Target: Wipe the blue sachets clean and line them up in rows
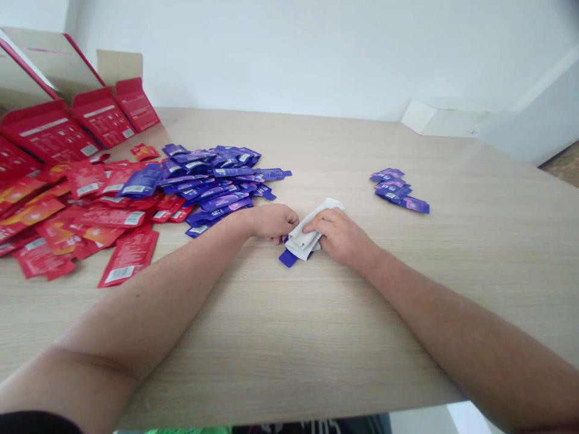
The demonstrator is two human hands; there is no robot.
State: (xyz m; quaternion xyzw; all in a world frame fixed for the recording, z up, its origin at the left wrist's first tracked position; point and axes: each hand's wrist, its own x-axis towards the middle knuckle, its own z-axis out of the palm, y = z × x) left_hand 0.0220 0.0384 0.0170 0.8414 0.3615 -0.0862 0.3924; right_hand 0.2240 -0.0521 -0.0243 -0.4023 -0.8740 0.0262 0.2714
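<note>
My right hand (340, 234) grips a folded white cloth (306, 239) and presses it over a purple packet (288, 258) on the table. Only the packet's near end and a bit of its edge show from under the cloth. My left hand (275, 222) is closed beside the cloth's left side, fingers curled at the packet's far left edge; what they pinch is hidden. Just left of that hand lies a heap of purple packets (226, 187). A small group of purple packets (394, 191) lies to the right, overlapping one another.
Many red and orange packets (129, 259) spread over the table's left side. Behind them stand open red boxes (104, 117) with raised flaps. A white box (446, 120) sits at the back right against the wall. The wooden table (271, 337) has its front edge near my body.
</note>
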